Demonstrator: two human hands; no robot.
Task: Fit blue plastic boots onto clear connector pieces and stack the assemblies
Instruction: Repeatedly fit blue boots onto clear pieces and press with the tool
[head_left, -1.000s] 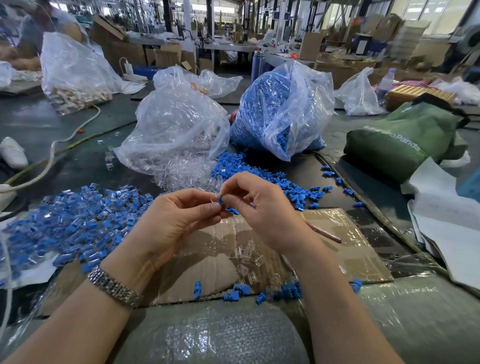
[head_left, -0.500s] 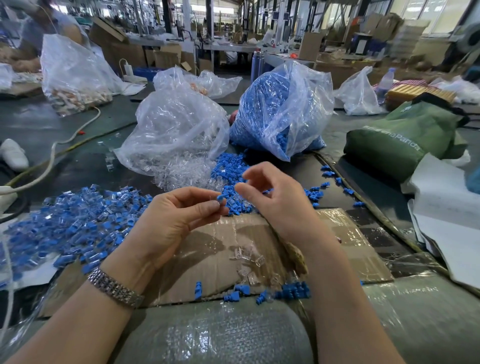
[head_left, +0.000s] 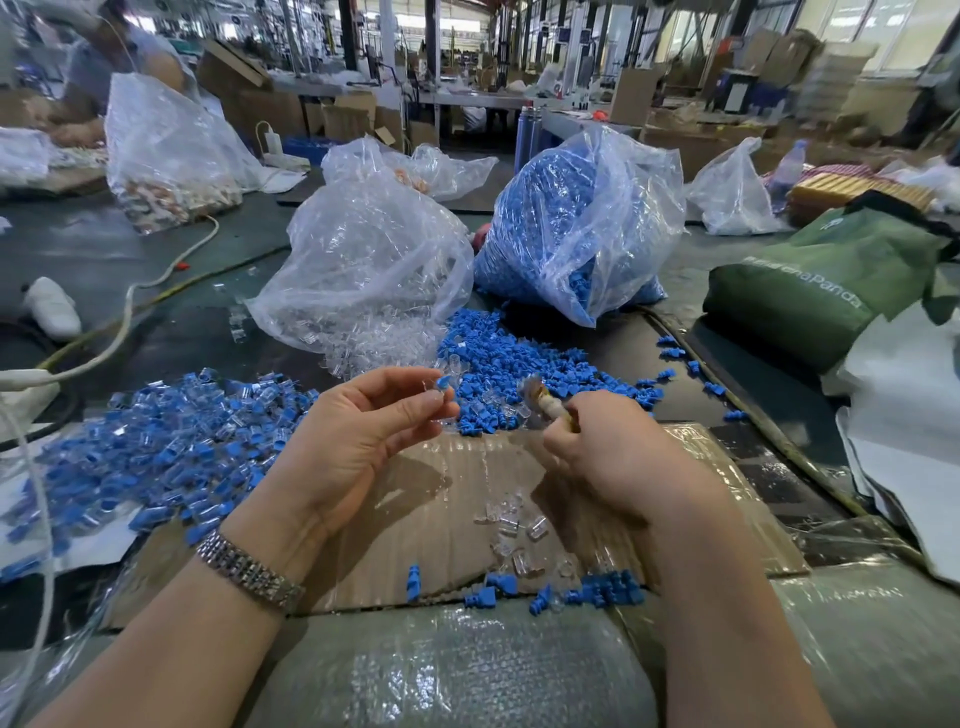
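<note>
My left hand (head_left: 358, 441) pinches a clear connector with a blue boot on it (head_left: 441, 387) between thumb and fingertips, held above the cardboard sheet (head_left: 415, 525). My right hand (head_left: 613, 457) is curled round a small wooden-handled tool (head_left: 545, 402), its tip pointing up-left toward the loose blue boots (head_left: 524, 369). A heap of finished blue-and-clear assemblies (head_left: 171, 441) lies to the left. Several loose clear connectors (head_left: 514, 525) and a few blue boots (head_left: 602, 592) lie on the cardboard near me.
A clear bag of connectors (head_left: 363, 270) and a bag of blue boots (head_left: 576, 228) stand behind the piles. A green bag (head_left: 821, 280) and white sheets (head_left: 909, 431) are at the right. White cables (head_left: 119, 332) cross the left. Another person works at far left.
My right hand has let go of the piece, drawn away to the right and now grips the wooden-handled tool. My left hand keeps the boot-and-connector piece and has risen slightly.
</note>
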